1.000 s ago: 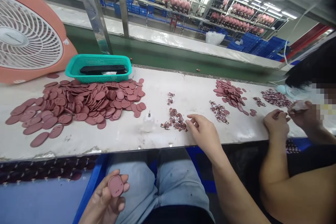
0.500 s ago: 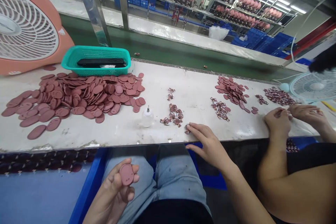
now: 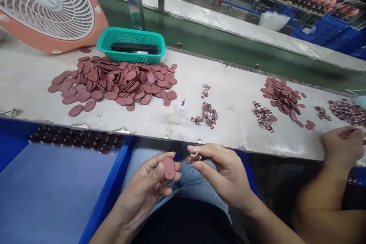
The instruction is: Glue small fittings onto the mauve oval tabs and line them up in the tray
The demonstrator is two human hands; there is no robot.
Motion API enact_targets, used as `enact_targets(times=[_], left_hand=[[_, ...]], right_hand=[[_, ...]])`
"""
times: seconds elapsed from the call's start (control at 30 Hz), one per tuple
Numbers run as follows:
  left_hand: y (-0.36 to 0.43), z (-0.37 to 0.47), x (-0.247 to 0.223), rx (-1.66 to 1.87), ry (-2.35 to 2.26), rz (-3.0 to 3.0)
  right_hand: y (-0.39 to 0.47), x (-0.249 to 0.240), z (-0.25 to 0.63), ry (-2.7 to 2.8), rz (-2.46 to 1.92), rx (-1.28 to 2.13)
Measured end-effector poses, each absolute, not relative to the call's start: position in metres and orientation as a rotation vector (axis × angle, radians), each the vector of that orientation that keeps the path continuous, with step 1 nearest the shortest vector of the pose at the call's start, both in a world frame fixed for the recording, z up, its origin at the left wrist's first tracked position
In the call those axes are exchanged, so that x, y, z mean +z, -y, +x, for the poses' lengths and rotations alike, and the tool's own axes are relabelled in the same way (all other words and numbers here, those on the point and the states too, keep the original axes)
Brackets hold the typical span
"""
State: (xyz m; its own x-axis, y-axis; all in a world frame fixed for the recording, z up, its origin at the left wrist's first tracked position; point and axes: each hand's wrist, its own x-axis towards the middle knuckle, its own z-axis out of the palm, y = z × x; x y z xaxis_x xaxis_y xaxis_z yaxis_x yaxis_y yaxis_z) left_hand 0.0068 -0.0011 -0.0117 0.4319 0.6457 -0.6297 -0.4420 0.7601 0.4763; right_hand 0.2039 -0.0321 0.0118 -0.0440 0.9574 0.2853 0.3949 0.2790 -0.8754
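Observation:
Between the thumb and fingers of my left hand is a dusky pink oval disc with small holes near its lower end. My right hand pinches a small brown and white piece just to the right of the disc, with a gap between the two. On the table, similar small pieces lie in a loose group beyond my right hand. A clear bottle with a thin dark tip stands left of them. Farther left spreads a large heap of pink discs.
A green basket and an orange fan stand behind the heap. Below the table's left edge sits a blue bin with rows of dark pieces. At the right are another disc pile and a co-worker's hand.
My right hand has lifted a small piece from the table and brought it close to my left hand. My left hand has risen with the disc. The camera view has shifted.

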Motion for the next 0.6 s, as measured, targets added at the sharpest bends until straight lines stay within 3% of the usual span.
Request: enact_targets(times=[0.2, 0.6], left_hand=[[0.001, -0.001, -0.018, 0.666, -0.800, 0.305], [0.000, -0.004, -0.016, 0.675, -0.806, 0.282]], right_hand=[[0.015, 0.018, 0.188, 1.643, -1.136, 1.027], [0.013, 0.023, 0.188, 1.816, -1.134, 0.976]])
